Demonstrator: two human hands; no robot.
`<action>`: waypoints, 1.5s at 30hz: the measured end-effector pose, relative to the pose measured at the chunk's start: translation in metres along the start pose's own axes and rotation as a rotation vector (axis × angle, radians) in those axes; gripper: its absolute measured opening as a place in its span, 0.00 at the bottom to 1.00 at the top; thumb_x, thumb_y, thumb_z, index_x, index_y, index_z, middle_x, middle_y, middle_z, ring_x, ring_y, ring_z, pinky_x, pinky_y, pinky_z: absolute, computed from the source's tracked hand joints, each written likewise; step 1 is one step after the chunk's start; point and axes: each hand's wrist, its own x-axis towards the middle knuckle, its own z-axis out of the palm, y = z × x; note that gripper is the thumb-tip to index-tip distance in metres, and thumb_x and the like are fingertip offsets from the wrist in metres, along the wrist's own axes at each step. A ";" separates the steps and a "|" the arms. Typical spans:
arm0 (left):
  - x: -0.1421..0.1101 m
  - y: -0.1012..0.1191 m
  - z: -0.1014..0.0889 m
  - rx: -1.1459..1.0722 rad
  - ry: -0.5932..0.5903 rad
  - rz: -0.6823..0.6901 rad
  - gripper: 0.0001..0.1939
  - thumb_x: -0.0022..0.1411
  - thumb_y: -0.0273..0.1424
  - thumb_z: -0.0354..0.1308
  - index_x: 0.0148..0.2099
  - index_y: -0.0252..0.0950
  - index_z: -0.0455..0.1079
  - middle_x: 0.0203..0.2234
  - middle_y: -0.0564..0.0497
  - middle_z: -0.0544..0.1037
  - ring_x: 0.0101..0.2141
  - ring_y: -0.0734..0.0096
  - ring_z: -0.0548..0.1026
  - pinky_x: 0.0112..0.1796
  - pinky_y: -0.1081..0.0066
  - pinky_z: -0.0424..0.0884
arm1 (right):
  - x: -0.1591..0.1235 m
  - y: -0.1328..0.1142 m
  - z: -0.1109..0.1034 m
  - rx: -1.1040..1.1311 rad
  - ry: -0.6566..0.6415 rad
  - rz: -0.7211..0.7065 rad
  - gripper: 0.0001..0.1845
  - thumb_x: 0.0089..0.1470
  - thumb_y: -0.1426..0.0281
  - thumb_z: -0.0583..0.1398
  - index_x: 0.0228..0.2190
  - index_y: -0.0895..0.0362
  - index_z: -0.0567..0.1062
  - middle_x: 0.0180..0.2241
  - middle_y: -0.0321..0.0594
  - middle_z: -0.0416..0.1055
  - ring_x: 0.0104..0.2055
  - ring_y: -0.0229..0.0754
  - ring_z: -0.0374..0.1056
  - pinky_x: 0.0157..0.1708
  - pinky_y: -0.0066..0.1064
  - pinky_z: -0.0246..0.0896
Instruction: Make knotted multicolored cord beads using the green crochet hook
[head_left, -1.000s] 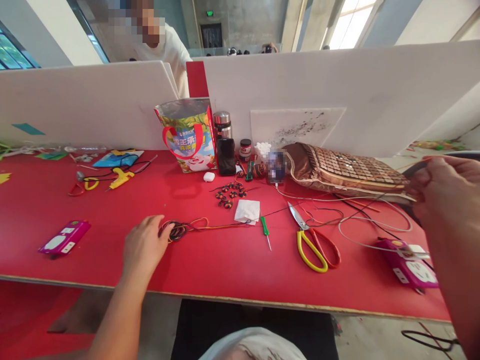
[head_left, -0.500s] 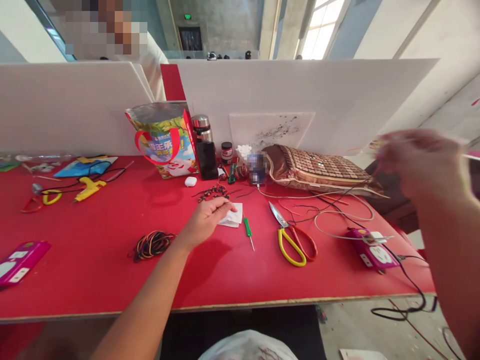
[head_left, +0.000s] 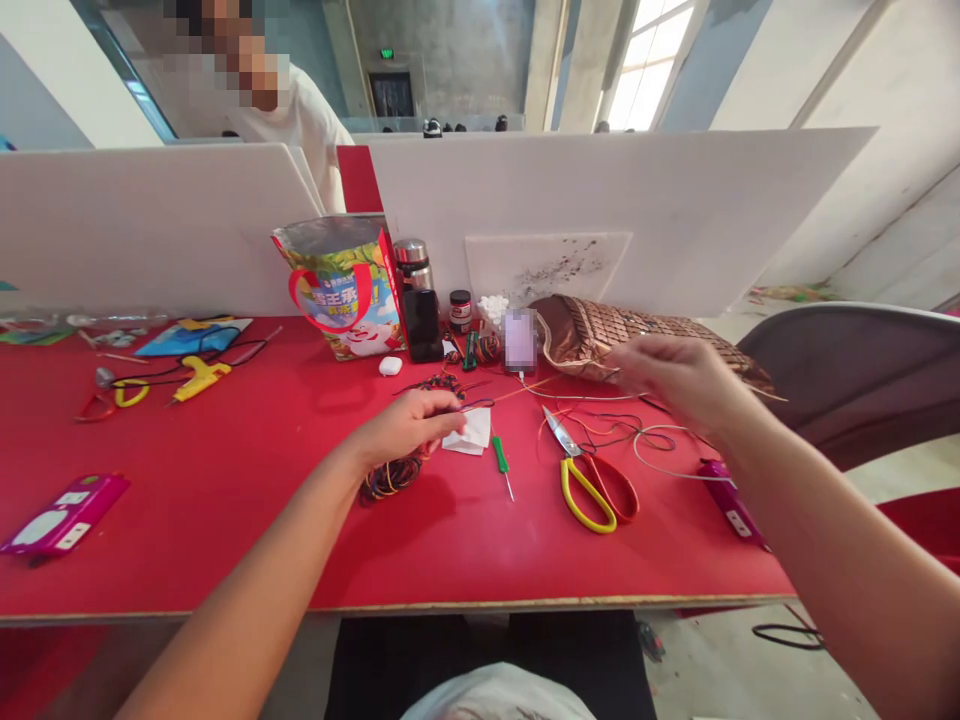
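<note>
My left hand [head_left: 412,425] is closed in a pinch above the red table [head_left: 285,540], with thin cord at its fingertips. Just under it lies a tangled bundle of dark, red and yellow cord [head_left: 394,478]. My right hand [head_left: 664,375] is raised in front of the brown woven cushion [head_left: 577,325], its fingers pinched and slightly blurred. A thin orange cord [head_left: 536,386] stretches between the two hands. Beyond my left hand is a knotted dark and red cord piece [head_left: 444,382]. White paper [head_left: 471,432] and a green-handled screwdriver [head_left: 501,455] lie between my hands.
Large scissors [head_left: 589,480] with yellow and red handles lie below my right hand, near loose cords [head_left: 637,430]. A purple power strip [head_left: 735,500] is partly behind my right forearm. Behind stand a colourful bag [head_left: 345,300], a phone [head_left: 424,325] and a white board [head_left: 660,200].
My right hand has come down and left from the far right. The cord bundle has shifted right, under my left hand. Loose cords near the scissors have moved, and the camera view has shifted slightly.
</note>
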 end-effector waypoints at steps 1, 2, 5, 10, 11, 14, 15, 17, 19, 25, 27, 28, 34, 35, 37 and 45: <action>-0.007 -0.009 -0.005 -0.066 0.045 -0.018 0.22 0.60 0.50 0.63 0.32 0.34 0.70 0.18 0.57 0.66 0.20 0.78 0.64 0.23 0.75 0.58 | 0.005 0.006 -0.013 -0.065 0.169 0.031 0.19 0.51 0.52 0.67 0.27 0.56 0.79 0.17 0.32 0.63 0.21 0.36 0.56 0.24 0.31 0.53; -0.012 -0.015 -0.007 -0.142 0.078 -0.024 0.22 0.60 0.50 0.64 0.32 0.34 0.70 0.18 0.57 0.64 0.19 0.78 0.64 0.23 0.76 0.60 | 0.009 0.009 -0.022 -0.174 0.298 0.063 0.16 0.52 0.55 0.67 0.27 0.57 0.80 0.17 0.33 0.64 0.21 0.37 0.56 0.24 0.32 0.52; -0.015 -0.016 0.001 -0.258 0.106 0.000 0.21 0.61 0.49 0.64 0.32 0.34 0.71 0.16 0.61 0.57 0.18 0.80 0.57 0.22 0.75 0.61 | 0.005 -0.001 -0.014 -0.339 0.364 0.078 0.12 0.51 0.61 0.68 0.34 0.57 0.82 0.23 0.38 0.71 0.24 0.39 0.62 0.25 0.33 0.56; 0.003 0.016 0.023 -0.153 0.002 0.092 0.22 0.62 0.50 0.62 0.34 0.34 0.72 0.17 0.58 0.63 0.19 0.78 0.62 0.23 0.75 0.60 | -0.031 -0.042 0.074 0.171 -0.422 0.036 0.34 0.51 0.48 0.66 0.55 0.53 0.74 0.24 0.34 0.73 0.22 0.40 0.66 0.26 0.35 0.64; 0.004 0.019 0.024 -0.148 -0.008 0.103 0.22 0.62 0.50 0.62 0.34 0.34 0.71 0.17 0.58 0.63 0.19 0.79 0.62 0.23 0.75 0.60 | -0.034 -0.045 0.086 0.223 -0.540 0.041 0.34 0.47 0.48 0.69 0.50 0.54 0.76 0.24 0.34 0.73 0.23 0.40 0.67 0.25 0.34 0.64; -0.003 0.014 0.015 -0.138 0.021 0.092 0.22 0.63 0.50 0.62 0.34 0.34 0.72 0.17 0.59 0.62 0.19 0.79 0.61 0.23 0.75 0.58 | -0.027 -0.035 0.085 0.152 -0.583 0.050 0.24 0.42 0.51 0.73 0.32 0.58 0.79 0.22 0.34 0.71 0.22 0.35 0.63 0.23 0.29 0.58; -0.008 0.008 0.009 -0.135 0.044 0.072 0.22 0.62 0.50 0.62 0.34 0.34 0.72 0.17 0.58 0.62 0.19 0.79 0.61 0.22 0.75 0.58 | -0.021 -0.027 0.075 0.127 -0.499 0.053 0.23 0.43 0.51 0.72 0.29 0.58 0.79 0.21 0.34 0.70 0.22 0.33 0.61 0.23 0.28 0.55; -0.018 -0.006 -0.003 -0.150 0.106 0.010 0.23 0.59 0.52 0.65 0.31 0.34 0.70 0.17 0.59 0.61 0.18 0.80 0.60 0.21 0.76 0.56 | -0.007 -0.008 0.045 0.152 -0.295 0.090 0.23 0.44 0.51 0.72 0.30 0.58 0.80 0.20 0.32 0.67 0.21 0.32 0.57 0.21 0.27 0.51; -0.026 -0.018 -0.012 -0.189 0.184 -0.016 0.24 0.55 0.52 0.68 0.30 0.34 0.70 0.18 0.58 0.61 0.18 0.81 0.57 0.20 0.77 0.53 | 0.003 0.008 0.017 0.158 -0.194 0.118 0.22 0.41 0.54 0.75 0.30 0.59 0.81 0.20 0.33 0.68 0.21 0.31 0.56 0.21 0.27 0.49; -0.038 -0.025 -0.027 -0.245 0.302 -0.005 0.19 0.50 0.44 0.73 0.30 0.34 0.73 0.18 0.58 0.63 0.19 0.82 0.57 0.19 0.78 0.50 | 0.000 0.028 -0.011 0.082 -0.300 0.235 0.14 0.45 0.62 0.74 0.25 0.61 0.82 0.18 0.37 0.67 0.20 0.33 0.56 0.20 0.30 0.48; -0.043 -0.028 -0.034 -0.283 0.366 -0.009 0.17 0.50 0.41 0.73 0.30 0.34 0.73 0.17 0.59 0.62 0.18 0.83 0.56 0.19 0.78 0.49 | 0.001 0.030 -0.015 0.102 -0.157 0.266 0.13 0.44 0.65 0.74 0.22 0.62 0.81 0.17 0.36 0.66 0.19 0.32 0.55 0.20 0.30 0.47; -0.046 -0.031 -0.039 -0.304 0.406 -0.008 0.16 0.49 0.40 0.74 0.31 0.34 0.73 0.16 0.59 0.62 0.17 0.83 0.55 0.19 0.78 0.49 | 0.003 0.032 -0.017 0.131 -0.039 0.290 0.12 0.42 0.68 0.75 0.21 0.62 0.80 0.16 0.35 0.65 0.19 0.31 0.55 0.19 0.29 0.46; -0.071 -0.070 -0.076 -0.355 0.732 0.017 0.17 0.44 0.39 0.75 0.31 0.34 0.74 0.14 0.61 0.58 0.16 0.84 0.52 0.18 0.79 0.47 | 0.021 0.037 -0.043 0.249 0.737 0.254 0.16 0.50 0.81 0.68 0.17 0.59 0.71 0.12 0.29 0.56 0.15 0.30 0.50 0.15 0.27 0.43; -0.075 -0.075 -0.080 -0.314 0.770 -0.004 0.19 0.44 0.41 0.75 0.30 0.34 0.74 0.14 0.60 0.61 0.17 0.82 0.54 0.18 0.79 0.48 | 0.023 0.036 -0.046 0.250 0.797 0.226 0.19 0.53 0.81 0.65 0.16 0.57 0.68 0.11 0.27 0.53 0.15 0.29 0.48 0.15 0.26 0.41; -0.078 -0.079 -0.083 -0.115 0.770 -0.083 0.20 0.44 0.44 0.74 0.31 0.34 0.77 0.19 0.54 0.71 0.21 0.77 0.65 0.22 0.76 0.61 | 0.023 0.030 -0.045 0.281 0.852 0.157 0.21 0.55 0.82 0.63 0.16 0.56 0.65 0.10 0.25 0.49 0.14 0.29 0.45 0.14 0.25 0.40; -0.002 0.001 0.018 -0.028 0.208 0.320 0.35 0.63 0.45 0.65 0.68 0.43 0.64 0.67 0.42 0.67 0.66 0.53 0.65 0.62 0.56 0.63 | -0.003 -0.046 0.023 0.319 0.133 -0.150 0.11 0.43 0.68 0.75 0.26 0.59 0.80 0.15 0.29 0.60 0.17 0.28 0.52 0.15 0.25 0.44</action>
